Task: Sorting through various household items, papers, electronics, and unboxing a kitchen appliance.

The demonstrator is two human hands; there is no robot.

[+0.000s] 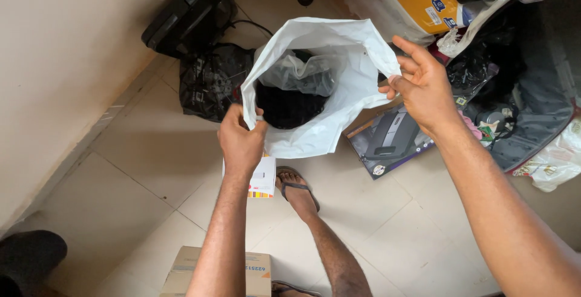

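Note:
I hold a white plastic bag point(339, 49) open above the tiled floor. My left hand point(241, 140) pinches its near left rim. My right hand point(423, 88) pinches the right rim between thumb and fingers. Inside the bag lie a dark bundle point(289, 106) and a clear plastic wrap point(299, 74). Under my left hand a small white box with a striped edge point(262, 183) shows; I cannot tell whether the hand holds it. My sandalled foot point(296, 189) stands just below the bag.
A black device point(190, 13) and a black plastic bag point(212, 79) lie by the wall at left. A printed flat carton point(390, 137), dark luggage point(538, 97) and more bags crowd the right. A brown cardboard box point(187, 270) sits at the bottom.

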